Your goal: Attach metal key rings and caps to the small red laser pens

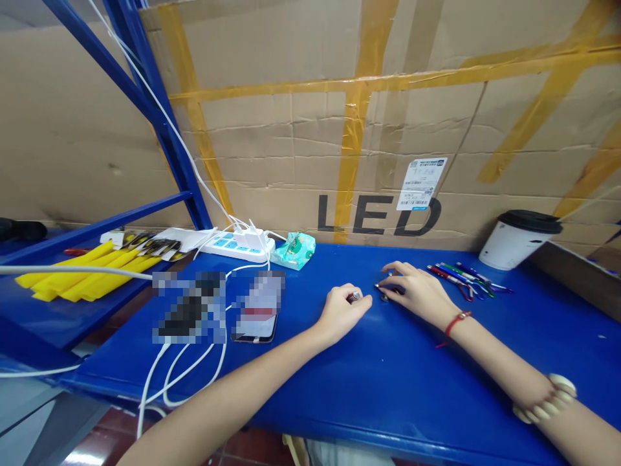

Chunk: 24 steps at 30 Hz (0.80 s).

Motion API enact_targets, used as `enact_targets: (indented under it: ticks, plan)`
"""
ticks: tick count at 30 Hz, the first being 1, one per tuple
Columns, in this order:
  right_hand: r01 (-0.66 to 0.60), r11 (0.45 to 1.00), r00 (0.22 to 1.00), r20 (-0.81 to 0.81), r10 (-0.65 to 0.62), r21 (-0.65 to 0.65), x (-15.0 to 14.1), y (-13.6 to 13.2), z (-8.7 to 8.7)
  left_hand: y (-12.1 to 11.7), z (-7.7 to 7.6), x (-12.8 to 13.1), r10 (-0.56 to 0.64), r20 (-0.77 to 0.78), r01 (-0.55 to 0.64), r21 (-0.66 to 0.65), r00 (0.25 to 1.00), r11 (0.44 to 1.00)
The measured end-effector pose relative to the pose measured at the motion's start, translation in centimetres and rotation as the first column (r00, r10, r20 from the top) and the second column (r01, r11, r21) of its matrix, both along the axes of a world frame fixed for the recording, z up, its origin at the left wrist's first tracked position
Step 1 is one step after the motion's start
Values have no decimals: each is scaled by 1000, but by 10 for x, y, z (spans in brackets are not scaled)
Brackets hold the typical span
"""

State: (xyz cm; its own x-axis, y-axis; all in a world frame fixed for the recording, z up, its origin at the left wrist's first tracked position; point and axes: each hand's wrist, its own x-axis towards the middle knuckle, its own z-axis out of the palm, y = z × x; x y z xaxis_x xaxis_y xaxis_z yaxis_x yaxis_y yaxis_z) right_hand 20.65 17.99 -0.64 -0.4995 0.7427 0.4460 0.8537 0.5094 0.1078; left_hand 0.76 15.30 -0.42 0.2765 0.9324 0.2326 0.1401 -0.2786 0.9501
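Note:
My left hand is closed above the blue table, fingers curled round a small cylinder with a silvery round end. Most of that piece is hidden in the fist. A little to the right, my right hand reaches down with bent fingers. Its thumb and fingertips are at a small dark, shiny piece on the table, too small to name; whether they grip it I cannot tell. Just beyond the right hand lie several pens in red, blue and green, loosely bunched.
A white paper cup with black lid stands at back right. To the left are a phone, white cables, a power strip and a teal packet. Yellow-sleeved items lie far left. A cardboard wall closes the back.

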Motion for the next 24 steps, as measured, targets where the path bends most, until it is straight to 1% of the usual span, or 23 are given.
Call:
enact_targets:
  ticks: [8,16,20,24]
  plan:
    - [39,999,999,29,-39,12,2,-2,5,2,-4,0,3,-10,-3,-14,1000,1000]
    - [-18,999,999,49,16,47,10,0,7,3,-5,0,7,-27,-7,-11,1000,1000]
    - [-39,999,999,32,39,21,10,1,6,3,-5,0,12,-25,-13,-25,1000,1000]
    - [-79,996,996,29,80,-51,9,0,6,3,-5,0,8,-25,-9,-34,1000,999]
